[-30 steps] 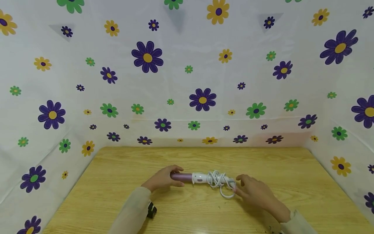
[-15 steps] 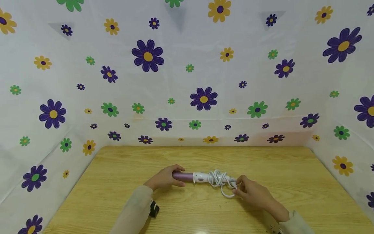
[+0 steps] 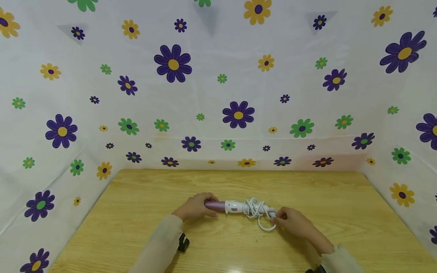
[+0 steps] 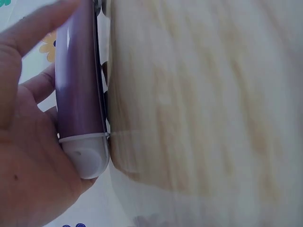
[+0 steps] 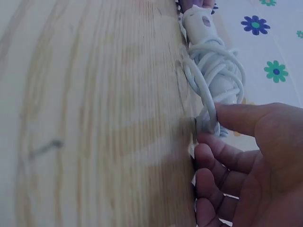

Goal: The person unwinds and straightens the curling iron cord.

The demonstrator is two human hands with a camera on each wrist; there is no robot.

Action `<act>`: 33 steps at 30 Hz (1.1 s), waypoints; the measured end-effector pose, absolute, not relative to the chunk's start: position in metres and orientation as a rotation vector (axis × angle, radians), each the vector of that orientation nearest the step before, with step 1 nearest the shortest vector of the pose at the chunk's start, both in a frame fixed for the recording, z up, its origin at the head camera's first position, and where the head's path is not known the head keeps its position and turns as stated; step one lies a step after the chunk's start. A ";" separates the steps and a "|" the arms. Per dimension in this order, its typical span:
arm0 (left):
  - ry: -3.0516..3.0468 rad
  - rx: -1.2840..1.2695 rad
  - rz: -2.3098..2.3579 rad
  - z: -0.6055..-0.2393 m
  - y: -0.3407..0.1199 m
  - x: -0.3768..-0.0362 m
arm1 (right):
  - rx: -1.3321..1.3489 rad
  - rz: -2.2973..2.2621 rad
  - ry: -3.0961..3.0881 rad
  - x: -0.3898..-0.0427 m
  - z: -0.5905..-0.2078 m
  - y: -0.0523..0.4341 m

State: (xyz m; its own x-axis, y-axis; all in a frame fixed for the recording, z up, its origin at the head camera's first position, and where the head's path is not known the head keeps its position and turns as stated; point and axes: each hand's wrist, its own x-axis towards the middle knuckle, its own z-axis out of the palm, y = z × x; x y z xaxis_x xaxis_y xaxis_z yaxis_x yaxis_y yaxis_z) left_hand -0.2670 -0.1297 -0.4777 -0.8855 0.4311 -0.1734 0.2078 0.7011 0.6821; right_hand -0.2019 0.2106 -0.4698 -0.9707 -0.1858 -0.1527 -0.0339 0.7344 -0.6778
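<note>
A curling iron (image 3: 235, 207) lies crosswise on the wooden table, with a purple barrel and a white handle. White cord (image 3: 254, 208) is wound round the handle and hangs in a loop near its right end. My left hand (image 3: 196, 206) is curled round the barrel's left end, its thumb on the near side and fingers on the far side. In the left wrist view, the barrel (image 4: 80, 80) and its white tip lie along the palm. At the handle's right end my right hand (image 3: 295, 223) pinches the cord between thumb and forefinger; its other fingers curl beside the tabletop.
The wooden table (image 3: 218, 242) extends to a white flower-print sheet (image 3: 205, 94) at the back and both sides. Black straps show near both wrists, such as the black piece (image 3: 183, 242) by the left sleeve.
My left hand has slid a little rightward over the barrel. My right thumb and fingers have drawn together on the cord at the handle's end. The curling iron stays nearly in place.
</note>
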 end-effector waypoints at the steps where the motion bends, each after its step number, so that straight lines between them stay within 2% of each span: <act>1: 2.589 0.499 0.995 -0.478 -0.130 -0.267 | -0.158 -1.060 2.727 -0.202 -0.470 0.209; 11: 2.564 0.523 1.025 -0.480 -0.132 -0.265 | -0.017 -1.223 2.657 -0.202 -0.478 0.203; 19: 2.672 0.567 0.919 -0.475 -0.127 -0.266 | -0.104 -1.368 2.603 -0.206 -0.476 0.212; 33: 2.554 0.548 1.137 -0.459 -0.128 -0.255 | 0.060 -1.555 2.590 -0.208 -0.471 0.205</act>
